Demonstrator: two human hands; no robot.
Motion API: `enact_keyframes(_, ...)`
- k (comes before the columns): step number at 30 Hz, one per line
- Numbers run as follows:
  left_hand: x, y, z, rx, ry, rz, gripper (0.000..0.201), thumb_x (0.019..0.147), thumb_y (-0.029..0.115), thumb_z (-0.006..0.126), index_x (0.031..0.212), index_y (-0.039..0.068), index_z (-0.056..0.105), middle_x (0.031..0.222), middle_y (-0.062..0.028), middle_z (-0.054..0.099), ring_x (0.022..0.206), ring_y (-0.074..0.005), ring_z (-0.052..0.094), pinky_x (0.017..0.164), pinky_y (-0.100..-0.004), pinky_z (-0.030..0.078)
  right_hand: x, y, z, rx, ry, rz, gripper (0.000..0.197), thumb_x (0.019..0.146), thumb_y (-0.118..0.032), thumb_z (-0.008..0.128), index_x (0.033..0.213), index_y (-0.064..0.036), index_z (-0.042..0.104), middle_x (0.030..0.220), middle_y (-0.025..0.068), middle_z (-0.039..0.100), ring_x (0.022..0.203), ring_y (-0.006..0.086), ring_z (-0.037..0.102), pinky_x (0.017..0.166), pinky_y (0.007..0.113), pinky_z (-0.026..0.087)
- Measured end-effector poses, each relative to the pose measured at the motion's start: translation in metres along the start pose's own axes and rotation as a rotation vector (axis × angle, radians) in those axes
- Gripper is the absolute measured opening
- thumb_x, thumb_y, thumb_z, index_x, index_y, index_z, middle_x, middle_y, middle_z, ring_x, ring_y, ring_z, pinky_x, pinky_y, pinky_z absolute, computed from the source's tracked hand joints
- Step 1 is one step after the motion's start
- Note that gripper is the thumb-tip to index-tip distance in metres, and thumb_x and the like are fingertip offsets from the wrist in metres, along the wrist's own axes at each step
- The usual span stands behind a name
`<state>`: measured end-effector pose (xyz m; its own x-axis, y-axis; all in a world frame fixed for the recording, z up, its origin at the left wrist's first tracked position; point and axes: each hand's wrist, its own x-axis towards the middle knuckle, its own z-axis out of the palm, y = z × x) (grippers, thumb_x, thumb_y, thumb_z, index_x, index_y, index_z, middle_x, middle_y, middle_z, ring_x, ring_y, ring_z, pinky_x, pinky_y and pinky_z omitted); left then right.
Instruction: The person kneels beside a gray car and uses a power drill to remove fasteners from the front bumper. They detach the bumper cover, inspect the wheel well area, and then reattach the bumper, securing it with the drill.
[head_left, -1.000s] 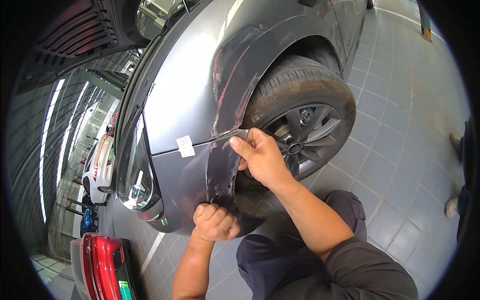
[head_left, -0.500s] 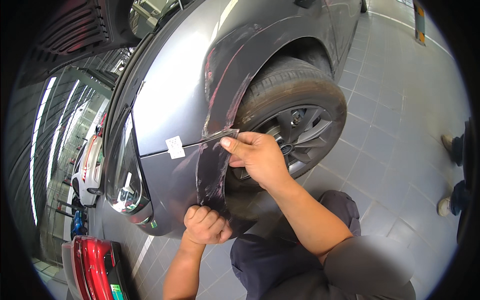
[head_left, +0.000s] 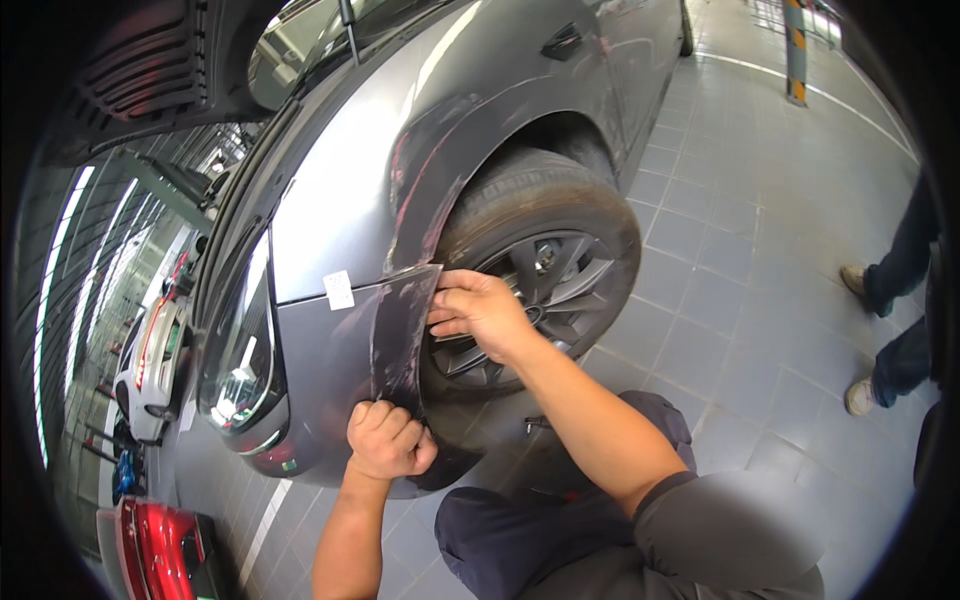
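In front of me is the dark grey bumper (head_left: 325, 355) of a car, scuffed along its wheel-arch edge. My left hand (head_left: 388, 440) is closed in a fist on the lower part of that edge, its fingertips hidden. Higher up, my right hand (head_left: 482, 312) grips the bumper's rear edge by its top corner, some fingers curled in toward the wheel side. That corner stands out from the scratched fender (head_left: 415, 205) above it. A small white sticker (head_left: 338, 290) bridges the seam between the two panels.
Beside my right hand is the tyre (head_left: 560, 200) with its grey wheel (head_left: 580, 275). A headlight (head_left: 235, 360) sits left of the bumper. A red car part (head_left: 165, 540) is at lower left. Another person's legs (head_left: 900, 280) are at right, below a striped post (head_left: 795, 50).
The bumper's top corner stands farther out from the fender. My right thumb has shifted from the corner's outer face to its edge. The whole view has moved, with more of the other person's legs showing.
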<state>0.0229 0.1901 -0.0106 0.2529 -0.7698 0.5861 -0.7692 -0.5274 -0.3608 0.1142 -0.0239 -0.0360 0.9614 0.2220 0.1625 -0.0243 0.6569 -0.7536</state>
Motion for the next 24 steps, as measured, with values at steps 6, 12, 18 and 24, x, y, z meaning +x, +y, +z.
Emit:
enact_keyframes(6,-0.005,0.005,-0.008,-0.003,-0.019,-0.017,0.017,0.054,0.016,0.066,0.056,0.013,0.049,0.061,-0.0021,0.044,0.059,-0.0222,0.044,0.059,-0.0356,0.032,0.023,0.033,-0.007,-0.013,-0.231,0.067,0.036,0.095,-0.032,0.068,0.119,-0.0050,0.063,0.102,0.0049,0.070,0.085,0.0163,0.069,0.070,0.030,0.056)
enact_keyframes(12,-0.004,0.007,-0.006,-0.038,-0.005,-0.006,0.016,0.053,0.015,0.066,0.057,0.011,0.051,0.062,-0.0038,0.045,0.060,-0.0237,0.046,0.060,-0.0365,0.033,0.039,0.031,-0.020,-0.239,-0.281,-0.114,0.032,0.092,-0.025,0.072,0.113,-0.0021,0.064,0.094,0.0042,0.071,0.081,0.0132,0.067,0.068,0.026,0.053)
enact_keyframes(18,-0.009,0.005,-0.009,-0.062,0.029,-0.007,0.019,0.054,0.013,0.066,0.056,0.011,0.048,0.062,-0.0042,0.044,0.060,-0.0246,0.045,0.060,-0.0372,0.033,0.029,0.029,-0.010,-0.273,-0.155,-0.125,0.020,0.090,-0.014,0.067,0.105,-0.0009,0.067,0.088,0.0039,0.071,0.075,0.0122,0.066,0.064,0.025,0.052)
enact_keyframes(24,0.006,0.047,0.012,-0.463,0.096,-0.214,0.020,0.070,0.011,0.069,0.062,0.009,0.051,0.060,-0.0079,0.046,0.054,-0.0277,0.044,0.053,-0.0387,0.034,0.025,0.018,0.003,-0.396,-0.027,-0.173,0.017,0.087,-0.005,0.062,0.102,0.0018,0.069,0.086,0.0061,0.071,0.073,0.0120,0.065,0.064,0.025,0.052)
